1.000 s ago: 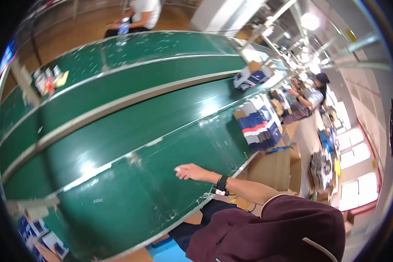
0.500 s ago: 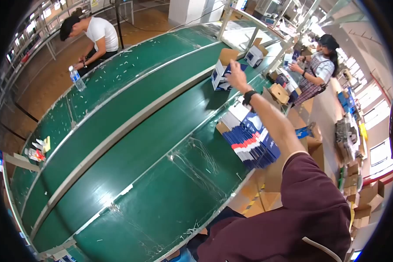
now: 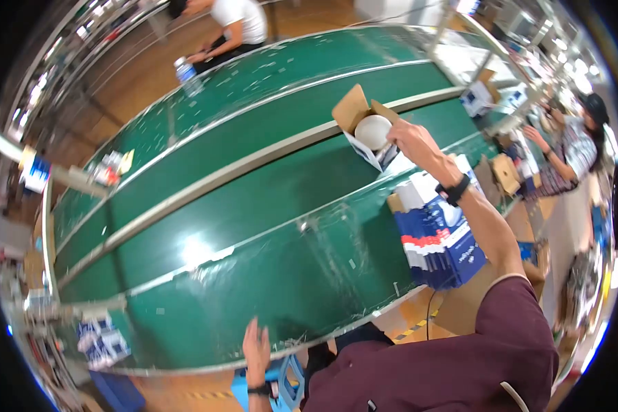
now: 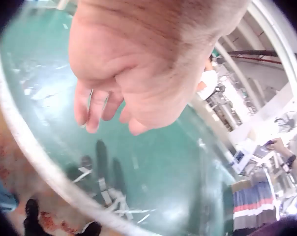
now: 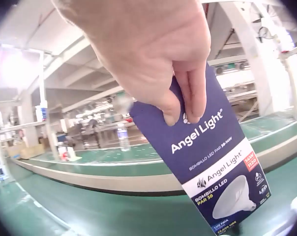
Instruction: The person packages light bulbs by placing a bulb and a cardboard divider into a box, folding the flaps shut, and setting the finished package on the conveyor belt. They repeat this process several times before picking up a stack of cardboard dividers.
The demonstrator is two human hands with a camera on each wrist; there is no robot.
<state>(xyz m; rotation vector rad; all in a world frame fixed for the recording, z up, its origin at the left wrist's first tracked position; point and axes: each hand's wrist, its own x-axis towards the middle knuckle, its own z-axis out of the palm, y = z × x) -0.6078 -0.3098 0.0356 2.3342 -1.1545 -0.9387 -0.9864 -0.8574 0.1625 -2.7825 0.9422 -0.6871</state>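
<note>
An open-topped box (image 3: 365,152) with raised cardboard flaps and a round white item inside stands tilted over the green belt, at the upper middle of the head view. My right hand (image 3: 419,145) pinches its right side. In the right wrist view, the thumb and fingers of my right hand (image 5: 153,59) grip the top of the blue Angel Light box (image 5: 212,152), which shows a printed bulb. My left hand (image 3: 257,347) is above the near table edge, holding nothing, its fingers loosely extended. The left wrist view has the left hand (image 4: 138,64) over the green surface with fingers slightly bent.
A stack of blue, white and red cartons (image 3: 441,237) stands on the near right of the table. Another open box (image 3: 476,99) sits farther along the belt. A water bottle (image 3: 188,77) and a seated person are across the table; another person is at the right.
The right hand has gone from the near table to the open box and now grips it, and the box has come nearer along the belt. My left hand has come into the head view.
</note>
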